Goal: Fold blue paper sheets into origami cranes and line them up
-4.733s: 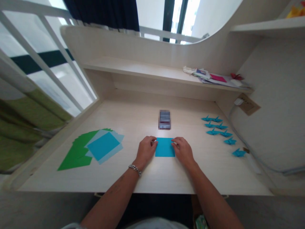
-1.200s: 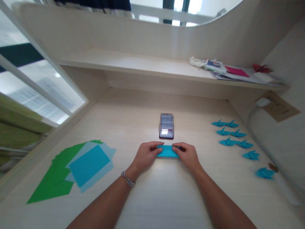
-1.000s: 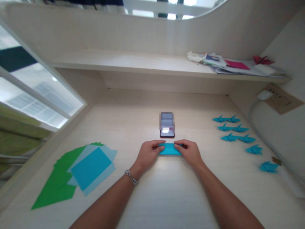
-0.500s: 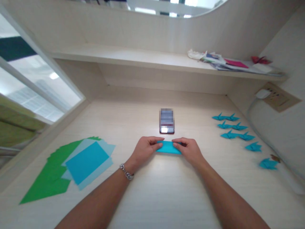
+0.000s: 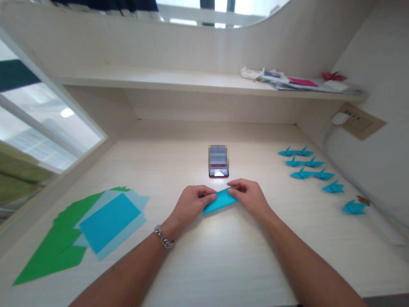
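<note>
A folded strip of blue paper lies tilted on the pale wooden desk, its right end higher than its left. My left hand pinches its left part, fingers closed on it. My right hand pinches the upper right end. A bracelet sits on my left wrist. Just beyond the paper lies a phone with a lit screen.
Flat blue sheets lie on green sheets at the left. Several folded blue paper cranes stand in rows at the right. A shelf carries papers. A wall socket with a cable is on the right.
The flat blue square has become a narrow folded strip. In the last half second the strip has turned, its right end raised toward the phone.
</note>
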The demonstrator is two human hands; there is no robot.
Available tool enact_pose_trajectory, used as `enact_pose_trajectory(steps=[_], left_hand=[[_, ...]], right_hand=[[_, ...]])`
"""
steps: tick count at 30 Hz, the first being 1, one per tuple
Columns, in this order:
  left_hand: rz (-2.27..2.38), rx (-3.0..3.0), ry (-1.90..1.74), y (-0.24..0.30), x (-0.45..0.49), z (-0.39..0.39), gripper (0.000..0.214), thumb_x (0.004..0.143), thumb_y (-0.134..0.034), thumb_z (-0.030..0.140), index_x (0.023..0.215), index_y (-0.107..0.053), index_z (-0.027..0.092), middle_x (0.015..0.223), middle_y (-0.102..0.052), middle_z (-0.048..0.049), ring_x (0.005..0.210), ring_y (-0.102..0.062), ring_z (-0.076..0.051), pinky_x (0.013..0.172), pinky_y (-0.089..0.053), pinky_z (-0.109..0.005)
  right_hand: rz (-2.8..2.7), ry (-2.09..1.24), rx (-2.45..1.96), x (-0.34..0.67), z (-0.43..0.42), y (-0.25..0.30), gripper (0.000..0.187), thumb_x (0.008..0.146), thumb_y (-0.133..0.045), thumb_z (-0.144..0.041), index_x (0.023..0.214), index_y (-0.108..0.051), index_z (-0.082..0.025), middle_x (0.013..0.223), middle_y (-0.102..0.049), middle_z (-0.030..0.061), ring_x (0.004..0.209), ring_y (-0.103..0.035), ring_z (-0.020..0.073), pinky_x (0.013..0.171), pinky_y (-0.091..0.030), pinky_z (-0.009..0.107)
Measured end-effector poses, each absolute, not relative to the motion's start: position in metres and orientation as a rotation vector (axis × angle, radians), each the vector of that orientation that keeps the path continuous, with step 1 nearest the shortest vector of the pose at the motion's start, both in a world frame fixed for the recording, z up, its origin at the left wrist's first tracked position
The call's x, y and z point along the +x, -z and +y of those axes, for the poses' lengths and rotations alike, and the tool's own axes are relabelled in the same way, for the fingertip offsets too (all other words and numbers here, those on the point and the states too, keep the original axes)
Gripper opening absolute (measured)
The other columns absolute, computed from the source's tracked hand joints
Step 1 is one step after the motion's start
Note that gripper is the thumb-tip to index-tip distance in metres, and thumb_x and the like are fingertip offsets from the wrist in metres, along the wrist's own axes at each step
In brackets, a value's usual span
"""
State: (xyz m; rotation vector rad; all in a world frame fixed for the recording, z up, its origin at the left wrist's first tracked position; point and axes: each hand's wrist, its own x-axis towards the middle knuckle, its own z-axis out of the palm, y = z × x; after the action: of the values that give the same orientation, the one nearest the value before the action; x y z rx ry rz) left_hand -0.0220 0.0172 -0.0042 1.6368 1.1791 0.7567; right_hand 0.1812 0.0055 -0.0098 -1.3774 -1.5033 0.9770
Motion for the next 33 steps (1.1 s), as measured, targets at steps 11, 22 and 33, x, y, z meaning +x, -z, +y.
enact_pose_trajectory(steps=[11, 22, 33], left_hand=[[1.214, 1.623, -0.803, -0.001, -0.015, 0.011, 0.022, 0.08, -0.06, 0.034, 0.079, -0.073, 0.017, 0.074, -0.073, -0.0048, 0.065, -0.063, -0.017, 0.056, -0.047, -0.025], [1.179, 1.454, -0.808, -0.007, -0.008, 0.007, 0.016, 0.078, -0.065, 0.026, 0.087, -0.074, 0.018, 0.081, -0.074, -0.0053, 0.072, -0.066, -0.018, 0.064, -0.051, -0.026], [1.134, 1.39, -0.805, -0.001, -0.009, 0.006, 0.017, 0.077, -0.066, 0.026, 0.089, -0.074, 0.016, 0.082, -0.075, -0.0065, 0.073, -0.067, -0.018, 0.065, -0.052, -0.027]], right_hand=[[-1.345, -1.115, -1.285, 0.169, -0.001, 0.013, 0.026, 0.072, -0.068, -0.027, 0.097, -0.068, -0.018, 0.08, -0.072, 0.0059, 0.072, -0.067, 0.0187, 0.066, -0.054, 0.03], [-1.44, -0.969, -1.313, 0.167, -0.006, 0.007, 0.014, 0.076, -0.065, -0.023, 0.087, -0.073, -0.021, 0.084, -0.073, 0.0035, 0.077, -0.067, 0.0185, 0.072, -0.053, 0.031], [-1.512, -0.877, -1.309, 0.163, -0.011, 0.003, 0.016, 0.078, -0.063, -0.022, 0.09, -0.073, -0.023, 0.087, -0.073, 0.0035, 0.08, -0.066, 0.0183, 0.075, -0.053, 0.032]])
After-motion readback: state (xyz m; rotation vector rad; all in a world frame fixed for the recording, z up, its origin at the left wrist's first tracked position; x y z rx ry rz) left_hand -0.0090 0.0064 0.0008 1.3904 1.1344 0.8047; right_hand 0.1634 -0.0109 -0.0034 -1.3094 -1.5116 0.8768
